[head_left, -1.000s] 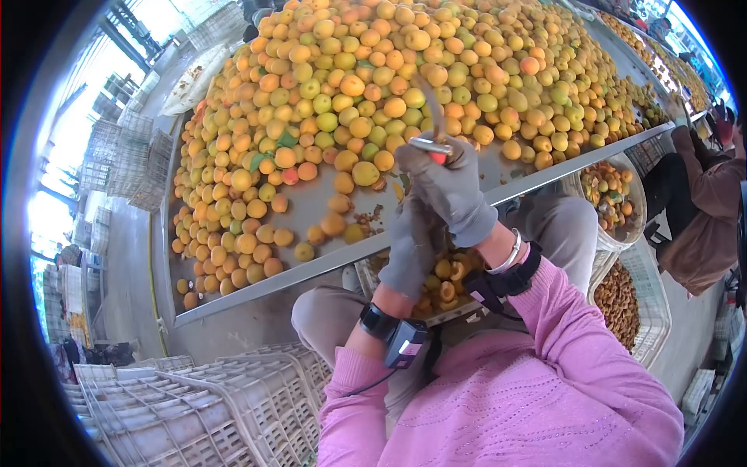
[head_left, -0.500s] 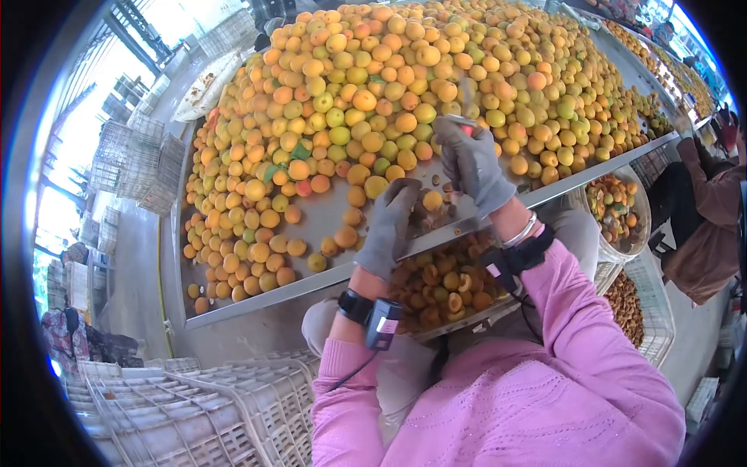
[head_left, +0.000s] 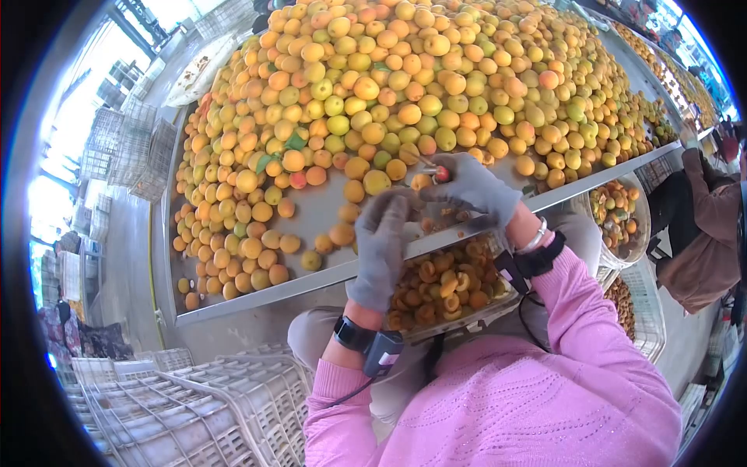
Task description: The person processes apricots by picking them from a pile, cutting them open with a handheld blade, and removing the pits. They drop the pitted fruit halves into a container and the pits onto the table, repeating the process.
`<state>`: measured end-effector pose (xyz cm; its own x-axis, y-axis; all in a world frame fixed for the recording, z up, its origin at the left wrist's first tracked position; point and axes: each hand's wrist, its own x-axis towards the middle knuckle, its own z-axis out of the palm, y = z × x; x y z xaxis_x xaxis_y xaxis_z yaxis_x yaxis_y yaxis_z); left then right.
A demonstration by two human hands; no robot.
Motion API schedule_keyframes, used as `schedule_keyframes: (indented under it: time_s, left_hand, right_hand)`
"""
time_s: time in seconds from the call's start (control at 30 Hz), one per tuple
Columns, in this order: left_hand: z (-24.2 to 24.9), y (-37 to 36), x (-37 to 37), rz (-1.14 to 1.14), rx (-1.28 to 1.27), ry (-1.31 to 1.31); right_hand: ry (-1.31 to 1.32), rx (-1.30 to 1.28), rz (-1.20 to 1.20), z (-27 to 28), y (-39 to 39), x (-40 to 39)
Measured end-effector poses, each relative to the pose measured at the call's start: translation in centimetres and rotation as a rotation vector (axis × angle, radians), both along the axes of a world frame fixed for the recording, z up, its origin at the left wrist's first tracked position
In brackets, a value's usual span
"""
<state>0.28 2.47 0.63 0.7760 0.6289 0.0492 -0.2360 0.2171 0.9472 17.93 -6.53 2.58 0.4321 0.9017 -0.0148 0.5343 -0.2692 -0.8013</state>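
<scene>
My gloved right hand (head_left: 476, 187) is closed on a small knife (head_left: 441, 173), whose red handle end shows between the fingers. Its thin blade points up and left and is partly blurred. My gloved left hand (head_left: 381, 241) is just left of it, fingers curled together; whatever is inside is hidden. Both hands are over the near edge of the metal table (head_left: 311, 218), which bears a large heap of whole apricots (head_left: 405, 86). One orange apricot (head_left: 421, 182) shows beside the knife. Below the rim, in front of my lap, a crate holds apricot halves (head_left: 447, 284).
A basket of cut fruit (head_left: 615, 204) stands to the right, near a crate of brown pits (head_left: 620, 307). White plastic crates (head_left: 210, 405) sit at lower left, with more stacked crates (head_left: 128, 152) farther back. A seated person (head_left: 704, 226) works at far right.
My right hand has come down and left with the knife, whose blade has tipped from upright toward the left. The left hand has shifted slightly, and the hands are closer together. The view moved a little.
</scene>
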Motion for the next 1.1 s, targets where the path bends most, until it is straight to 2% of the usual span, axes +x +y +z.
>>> schedule_keyframes:
  time_s: [0.03, 0.1, 0.13, 0.17, 0.2, 0.23, 0.3, 0.53, 0.6, 0.73, 0.8, 0.93, 1.0, 1.03, 1.1]
  left_hand:
    - [0.1, 0.0, 0.2, 0.009, -0.003, -0.002]
    - [1.1, 0.1, 0.6, 0.083, -0.126, -0.081]
    - [1.9, -0.1, 0.7, 0.089, -0.123, -0.084]
    - [2.9, -0.5, 0.6, -0.029, -0.219, -0.155]
    - [3.4, -0.7, 0.6, -0.149, -0.315, -0.225]
    - [2.6, -0.3, 0.5, -0.147, -0.316, -0.224]
    - [0.7, 0.8, 0.1, -0.137, -0.324, -0.172]
    - [2.3, 0.0, 0.3, -0.110, -0.423, -0.288]
    - [1.8, 0.0, 0.4, -0.087, -0.460, -0.291]
    - [0.6, 0.5, 0.1, -0.083, -0.535, -0.319]
    - [0.3, 0.6, 0.0, -0.102, -0.599, -0.338]
    - [0.9, 0.1, -0.1, -0.080, -0.654, -0.304]
    - [1.3, -0.1, -0.3, -0.098, -0.494, -0.202]
    - [1.5, 0.0, -0.4, -0.098, -0.494, -0.202]
    - [1.7, 0.2, -0.5, -0.119, -0.423, -0.222]
  right_hand:
    - [0.389, 0.116, 0.031, 1.2, -0.3, -0.5]
    - [0.410, 0.191, 0.083, 2.9, -0.7, -1.8]
    - [0.611, 0.259, 0.101, 3.5, -0.9, -2.7]
    - [0.814, 0.326, 0.115, 3.7, -0.9, -3.2]
    - [0.848, 0.328, 0.180, 2.7, -0.3, -3.2]
    - [0.850, 0.327, 0.182, 2.0, -0.2, -3.3]
    - [0.559, 0.374, 0.018, 1.2, -0.1, -3.9]
    - [0.500, 0.416, -0.006, 0.9, -0.9, -4.9]
    - [0.367, 0.399, -0.069, 0.8, -1.1, -5.1]
    - [0.339, 0.387, -0.087, 2.2, -2.2, -6.1]
    - [0.433, 0.288, -0.039, 2.7, -2.7, -6.3]
    - [0.527, 0.301, -0.052, 2.6, -2.9, -6.9]
    - [0.461, 0.374, -0.064, 2.3, -2.9, -6.9]
    - [0.460, 0.374, -0.063, 2.2, -2.9, -6.8]
    - [0.538, 0.322, -0.057, 2.1, -3.1, -6.6]
